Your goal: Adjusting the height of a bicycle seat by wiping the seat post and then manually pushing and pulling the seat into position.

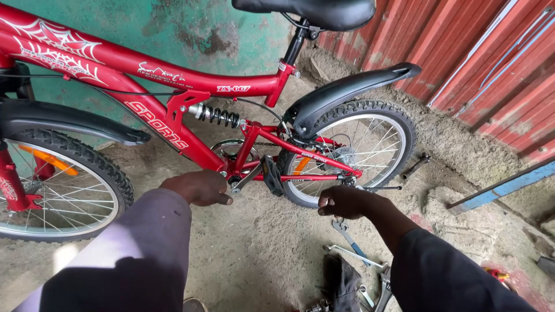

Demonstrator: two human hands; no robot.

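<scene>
A red bicycle (173,110) with a black saddle (315,11) stands side-on in front of me. My left hand (199,188) is closed at the crank, next to the black pedal (272,175); what it grips is hidden. My right hand (342,201) is fisted just below the rear wheel (352,153), near the axle and kickstand. Whether it holds anything cannot be seen.
Pliers (347,234), spanners (352,254) and a dark cloth (341,280) lie on the dirt floor under my right arm. A tool (415,166) lies beyond the rear wheel. Red corrugated sheeting (480,63) is at right, a blue bar (503,188) below it. The front wheel (55,190) is left.
</scene>
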